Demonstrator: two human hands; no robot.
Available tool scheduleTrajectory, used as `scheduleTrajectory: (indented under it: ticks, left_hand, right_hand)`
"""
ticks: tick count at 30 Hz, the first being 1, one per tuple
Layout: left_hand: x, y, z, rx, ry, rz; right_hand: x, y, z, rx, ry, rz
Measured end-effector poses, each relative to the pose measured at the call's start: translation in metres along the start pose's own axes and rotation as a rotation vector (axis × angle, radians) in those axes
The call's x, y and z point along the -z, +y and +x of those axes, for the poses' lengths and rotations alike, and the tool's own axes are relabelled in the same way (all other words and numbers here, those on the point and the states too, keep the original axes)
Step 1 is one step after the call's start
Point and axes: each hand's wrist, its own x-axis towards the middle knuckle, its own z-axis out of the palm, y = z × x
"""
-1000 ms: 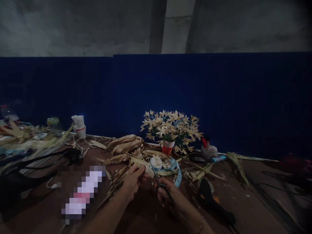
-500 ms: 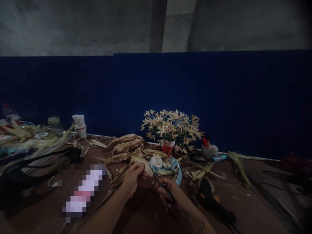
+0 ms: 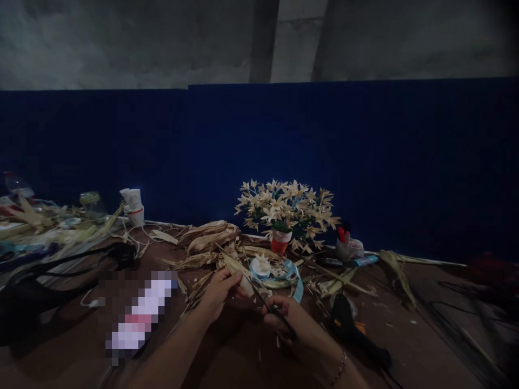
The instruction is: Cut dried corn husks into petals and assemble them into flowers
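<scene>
My left hand (image 3: 221,294) pinches a pale, straw-coloured strip of dried husk (image 3: 235,268) between thumb and fingers, its pointed end slanting away to the far left. My right hand (image 3: 287,316) is curled round the handles of dark metal scissors (image 3: 277,314), their blades reaching to the right edge of the strip; whether they touch it I cannot tell. I have both above the near middle of the brown tabletop (image 3: 243,359).

Just beyond my fingers sits a small round white dish (image 3: 260,268) with a pale flower-like piece in it, a shiny light-blue ribbon (image 3: 298,289) lying to its right. A tan bundle of dry husks (image 3: 213,237) lies far left of the dish. Farther back stands a red-and-white cup (image 3: 279,244) bearing cream star-shaped flowers (image 3: 286,208). Near right of me lies a black glue gun with an orange trigger (image 3: 349,330).
</scene>
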Motion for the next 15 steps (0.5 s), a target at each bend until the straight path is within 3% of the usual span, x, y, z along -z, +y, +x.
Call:
scheduleTrajectory:
  ticks: [15]
  left_hand:
    - [0.006,0.007,0.002,0.007,-0.103,0.121]
  right_hand:
    - [0.010,-0.005,-0.005,-0.053,-0.056,-0.168]
